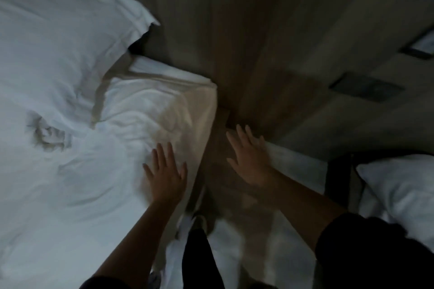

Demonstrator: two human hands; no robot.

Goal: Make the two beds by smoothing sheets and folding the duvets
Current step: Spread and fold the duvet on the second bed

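– White cotton fills most of my view. The left bed's sheet (pixel 145 101) spreads from 9 o'clock to the centre. Its side edge runs from 12 to 6, so I judge the long axis lies that way, with the head end toward 12.
– And the duvet?
– The duvet (pixel 58 171) lies bunched at 8 o'clock on that bed, rumpled, pointing no clear way. I'd expect it to be light, soft and floppy. It should sag unless it's taken at a hem or corner, and I can't pick either out.
– Anything else?
– A pillow (pixel 58 19) at 10 and a wooden panel (pixel 258 30) at 12. At 4 there's a strip of the right bed's sheet (pixel 298 166).
– Your hands?
– The left grip (pixel 165 171) lies flat on the left bed's sheet by its edge, fingers spread, holding nothing. The right grip (pixel 251 162) is spread too, at the corner of the right bed's sheet, though blur hides whether it touches. I reckon thin cloth slides under a flat palm, so I'd stroke toward the edge.
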